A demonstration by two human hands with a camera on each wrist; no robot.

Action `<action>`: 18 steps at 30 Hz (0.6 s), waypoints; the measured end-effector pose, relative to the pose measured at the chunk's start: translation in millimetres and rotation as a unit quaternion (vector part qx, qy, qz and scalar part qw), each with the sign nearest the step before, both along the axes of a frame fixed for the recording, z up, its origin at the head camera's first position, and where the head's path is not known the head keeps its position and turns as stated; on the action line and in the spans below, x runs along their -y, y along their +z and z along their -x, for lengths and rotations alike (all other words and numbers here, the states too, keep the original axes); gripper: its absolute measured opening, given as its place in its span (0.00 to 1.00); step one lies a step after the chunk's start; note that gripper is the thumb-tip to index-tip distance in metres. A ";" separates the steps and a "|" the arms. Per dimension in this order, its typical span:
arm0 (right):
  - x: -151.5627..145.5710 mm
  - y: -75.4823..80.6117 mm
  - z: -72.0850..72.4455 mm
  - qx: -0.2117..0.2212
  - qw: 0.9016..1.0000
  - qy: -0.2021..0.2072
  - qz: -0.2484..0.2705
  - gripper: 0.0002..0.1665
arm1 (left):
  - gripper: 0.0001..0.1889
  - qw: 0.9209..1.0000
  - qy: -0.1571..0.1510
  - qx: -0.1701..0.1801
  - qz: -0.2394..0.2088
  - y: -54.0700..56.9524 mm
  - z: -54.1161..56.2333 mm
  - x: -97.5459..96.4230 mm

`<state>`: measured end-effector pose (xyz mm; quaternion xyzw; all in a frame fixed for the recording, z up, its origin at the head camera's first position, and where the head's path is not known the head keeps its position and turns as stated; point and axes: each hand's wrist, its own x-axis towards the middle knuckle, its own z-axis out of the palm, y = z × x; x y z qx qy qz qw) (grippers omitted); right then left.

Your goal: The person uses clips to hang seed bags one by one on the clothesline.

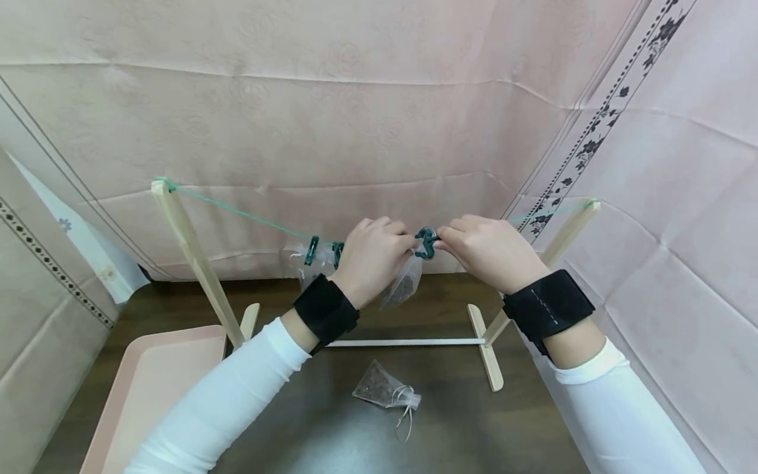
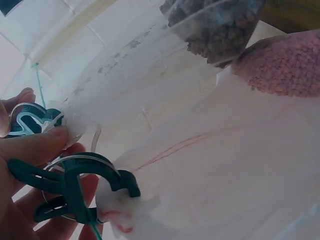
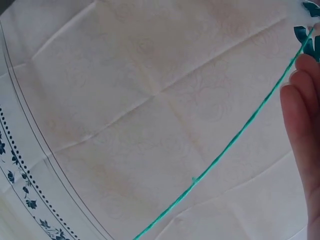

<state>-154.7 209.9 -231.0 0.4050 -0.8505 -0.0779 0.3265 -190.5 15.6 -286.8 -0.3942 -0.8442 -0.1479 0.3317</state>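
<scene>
My left hand [image 1: 378, 257] pinches the top of a sheer drawstring bag [image 1: 404, 283] at the green string [image 1: 237, 210]. Dark granules fill this bag [image 2: 215, 30] in the left wrist view. From the right, my right hand [image 1: 491, 249] grips a dark green spring clip [image 1: 426, 243] by its handles, its jaws at the bag's top beside my left fingertips. Left of my left hand, two more green clips [image 1: 311, 250] sit on the string with bags hanging below. One clip [image 2: 75, 185] close under my left thumb bites a bag of pink granules [image 2: 285, 65].
Two wooden posts [image 1: 195, 257] on feet carry the string, joined low by a white bar [image 1: 408, 342]. Another sheer drawstring bag [image 1: 385, 388] lies on the dark table [image 1: 474, 434] in front. A pink tray [image 1: 160, 388] lies at left. Pale patterned cloth [image 1: 355, 131] surrounds the table.
</scene>
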 end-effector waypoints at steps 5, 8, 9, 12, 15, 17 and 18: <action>0.8 -3.8 -4.3 0.010 1.000 -0.007 -0.004 0.08 | 0.06 1.000 -0.007 -0.001 -0.004 -2.6 -1.4 -1.7; 1.5 -4.7 -6.5 0.013 1.000 -0.009 -0.007 0.08 | 0.05 1.000 -0.016 -0.006 0.001 -3.6 -1.8 -1.5; 1.9 -4.7 -6.7 0.013 1.000 -0.010 -0.008 0.08 | 0.05 1.000 -0.018 -0.008 0.001 -3.9 -1.7 -1.3; 4.7 -3.5 -6.7 0.013 1.000 -0.015 -0.012 0.08 | 0.04 1.000 -0.019 -0.016 0.003 -4.6 -0.8 -0.8; 10.6 -0.2 -8.3 0.014 0.999 -0.031 -0.027 0.06 | 0.04 0.999 -0.016 -0.028 0.012 -5.0 -0.9 0.4; 15.2 2.0 -11.0 0.017 0.998 -0.048 -0.041 0.06 | 0.04 0.999 -0.011 -0.035 0.025 -5.3 -1.6 1.2; 17.5 2.9 -12.6 0.018 0.997 -0.057 -0.048 0.06 | 0.05 0.999 -0.009 -0.040 0.031 -5.2 -2.2 1.4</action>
